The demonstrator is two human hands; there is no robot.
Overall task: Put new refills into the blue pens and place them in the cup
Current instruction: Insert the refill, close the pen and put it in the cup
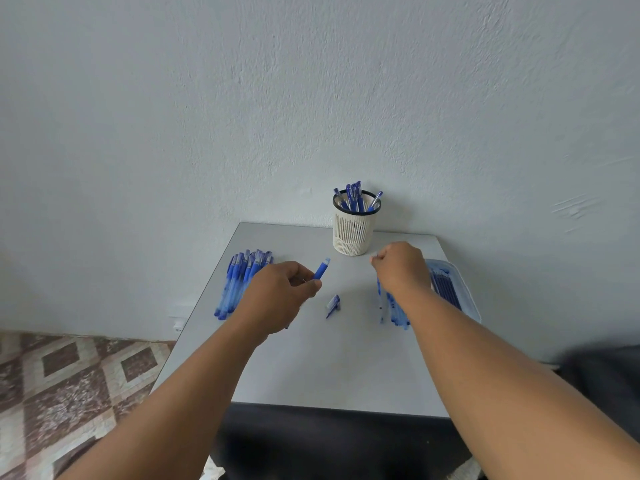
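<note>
Table (311, 368): smooth matt grey top. Cup (354, 233): cream perforated plastic, dark rim. Pens (242, 282): translucent blue plastic barrels. Tray (467, 292): clear glossy plastic. Wall (311, 98): rough matt plaster. Floor (62, 386): patterned stone-look tile

Open grey tabletop (311, 368) lay toward six o'clock; a cream slotted plastic cup (354, 230) blocked twelve o'clock.

Left hand (280, 299) gripping blue pen barrel (322, 269), cup (354, 227) of pens behind
</note>
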